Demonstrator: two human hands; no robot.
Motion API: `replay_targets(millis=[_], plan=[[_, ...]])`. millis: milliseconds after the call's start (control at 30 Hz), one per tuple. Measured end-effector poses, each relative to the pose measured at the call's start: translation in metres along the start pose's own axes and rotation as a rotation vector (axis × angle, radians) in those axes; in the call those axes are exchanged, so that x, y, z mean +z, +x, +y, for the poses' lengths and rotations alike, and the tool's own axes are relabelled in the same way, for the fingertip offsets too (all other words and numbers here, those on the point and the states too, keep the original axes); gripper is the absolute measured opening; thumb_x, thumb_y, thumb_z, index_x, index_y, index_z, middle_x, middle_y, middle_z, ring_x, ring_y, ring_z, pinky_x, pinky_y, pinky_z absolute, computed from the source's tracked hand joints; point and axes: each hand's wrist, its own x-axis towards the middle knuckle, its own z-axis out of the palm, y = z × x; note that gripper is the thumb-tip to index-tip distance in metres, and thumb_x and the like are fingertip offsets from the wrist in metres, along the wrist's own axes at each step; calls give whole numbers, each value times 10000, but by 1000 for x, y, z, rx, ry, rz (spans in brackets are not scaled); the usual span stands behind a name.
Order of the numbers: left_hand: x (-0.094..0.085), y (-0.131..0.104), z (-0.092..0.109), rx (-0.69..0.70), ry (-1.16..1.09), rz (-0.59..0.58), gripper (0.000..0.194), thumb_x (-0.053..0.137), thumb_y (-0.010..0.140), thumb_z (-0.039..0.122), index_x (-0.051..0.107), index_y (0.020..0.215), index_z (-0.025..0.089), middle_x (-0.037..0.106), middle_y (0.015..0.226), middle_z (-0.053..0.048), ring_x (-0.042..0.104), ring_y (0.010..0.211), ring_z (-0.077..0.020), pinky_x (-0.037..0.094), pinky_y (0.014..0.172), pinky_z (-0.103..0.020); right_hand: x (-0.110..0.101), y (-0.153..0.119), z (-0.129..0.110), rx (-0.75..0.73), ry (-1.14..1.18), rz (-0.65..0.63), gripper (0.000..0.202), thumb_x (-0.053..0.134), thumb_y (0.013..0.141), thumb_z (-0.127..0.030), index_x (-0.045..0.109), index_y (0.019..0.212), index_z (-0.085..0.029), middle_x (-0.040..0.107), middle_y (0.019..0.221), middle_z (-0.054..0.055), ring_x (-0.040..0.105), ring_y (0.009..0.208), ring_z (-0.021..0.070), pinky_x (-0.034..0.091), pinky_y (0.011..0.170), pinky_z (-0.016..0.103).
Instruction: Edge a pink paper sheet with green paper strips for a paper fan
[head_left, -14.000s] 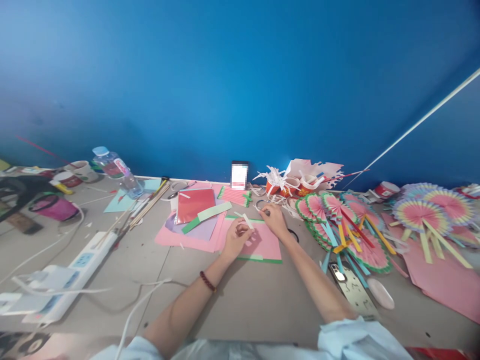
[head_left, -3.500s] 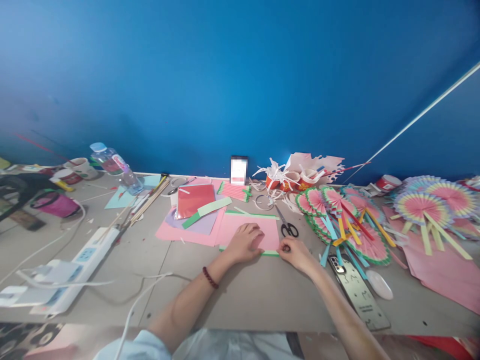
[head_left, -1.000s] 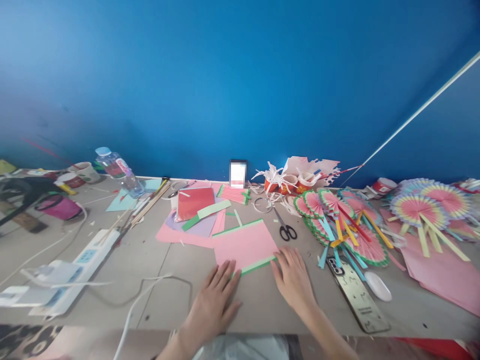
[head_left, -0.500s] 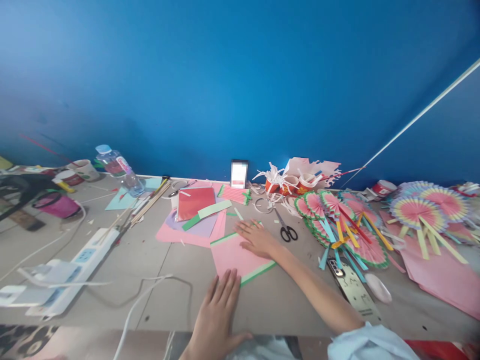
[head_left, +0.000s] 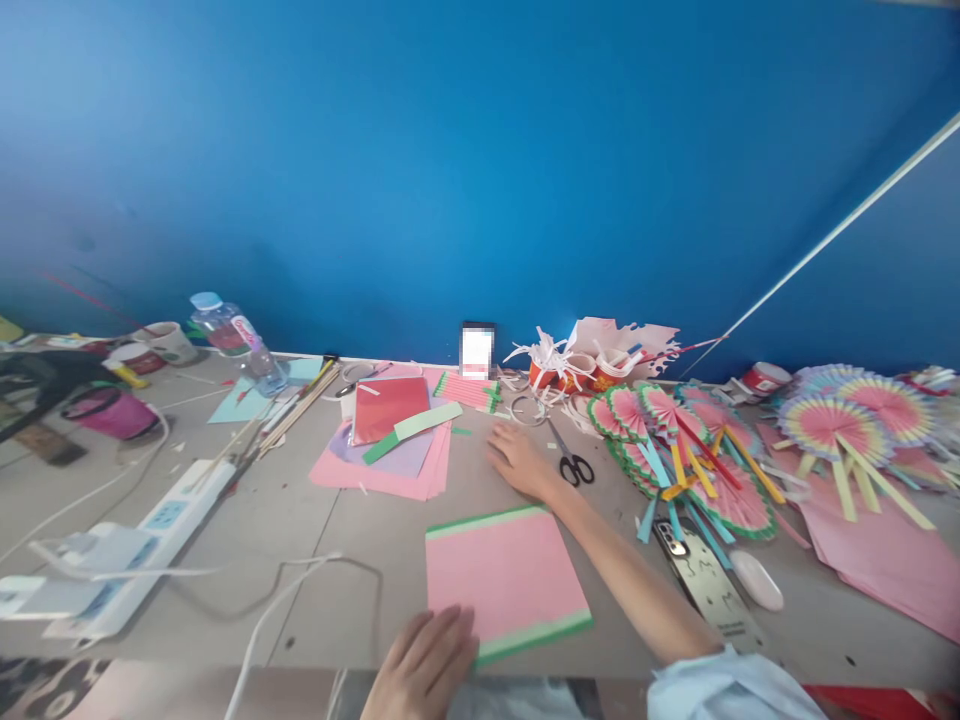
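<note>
A pink sheet of paper (head_left: pixel 502 570) with green strips along its far and near edges lies flat on the table in front of me. My left hand (head_left: pixel 431 655) rests over its near left corner, fingers laid on the paper and thumb hidden. Beyond the sheet, my right hand (head_left: pixel 521 462) lies on the tabletop with fingers stretched out, apart from the paper. Black-handled scissors (head_left: pixel 576 470) are just right of that hand. To its left are a red packet (head_left: pixel 390 408) and a green strip (head_left: pixel 412 430) on purple and pink sheets.
Pleated paper fans (head_left: pixel 720 470), a phone (head_left: pixel 709 580) and a white mouse (head_left: pixel 756 580) lie at the right. Paper cups (head_left: pixel 577 372) stand by the blue wall. At left are a power strip (head_left: pixel 154 545), wooden sticks (head_left: pixel 300 405) and a plastic bottle (head_left: pixel 244 340).
The pink sheet has slid toward me and slightly right, my left hand moving back with it. My right hand has come off the sheet onto the bare tabletop.
</note>
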Motion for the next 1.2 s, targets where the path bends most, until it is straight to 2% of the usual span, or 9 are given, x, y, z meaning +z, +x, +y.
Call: replay_targets(millis=[167,267,400,567,733,833,967,1100,1200], plan=[[-27,25,-14,16,-135,-30,306,382,936,221,608,1141,188,622,1200,-57,552,1113,-176,488,901,-287,-6,-29,-40,-135,451,-240,336,465,898,-356,623,1156,-209,608,1221,69,538,1134,203,409,983,343],[-43,54,-21,39,-219,-19,330,341,941,165,596,1151,174,650,1139,-50,569,1058,-164,485,889,-282,-9,-37,-50,-62,647,-388,358,470,894,-438,649,1096,-204,663,1085,65,615,906,172,482,785,281],[-56,86,-25,28,-264,84,318,326,945,146,622,1057,172,679,1008,-41,588,968,-140,481,870,-269,-12,-41,-48,50,859,-588,504,446,868,-575,649,1068,-159,671,969,77,587,732,118,459,673,237],[-76,114,-25,90,-281,230,237,412,912,118,647,916,155,677,803,-26,610,793,-123,500,806,-263,-17,-50,-50,176,1130,-891,538,547,793,-610,611,1123,-190,607,1069,72,503,572,38,414,569,188],[-102,134,-23,115,-258,269,212,465,903,123,665,888,193,680,750,22,616,789,-90,486,868,-227,-15,-47,-55,142,1130,-989,648,568,766,-622,539,1223,-164,512,663,-52,385,442,25,277,399,161],[-111,138,-23,126,-236,311,211,487,895,125,672,873,224,684,772,39,617,830,-80,447,954,-233,-14,-44,-55,95,1171,-1084,681,647,706,-607,567,1169,-114,424,571,-89,312,425,19,212,364,164],[-111,134,-31,88,-201,300,227,463,908,149,666,960,237,694,912,27,604,955,-115,420,1008,-303,-23,-40,-44,129,1156,-934,495,719,698,-487,616,1010,-117,488,571,-80,332,395,13,204,349,168],[-99,129,-48,-41,-143,430,194,600,822,136,653,988,221,666,986,-10,589,986,-155,492,921,-305,-49,-33,-25,234,1128,-508,342,680,741,-457,588,809,-135,542,494,-52,452,398,52,280,365,160],[-91,135,-62,-165,-143,477,270,559,806,57,652,999,222,580,1153,-76,561,1068,-219,522,855,-355,-77,-28,-16,183,1139,-152,314,672,745,-448,599,791,-146,621,595,-1,553,489,94,386,420,183]])
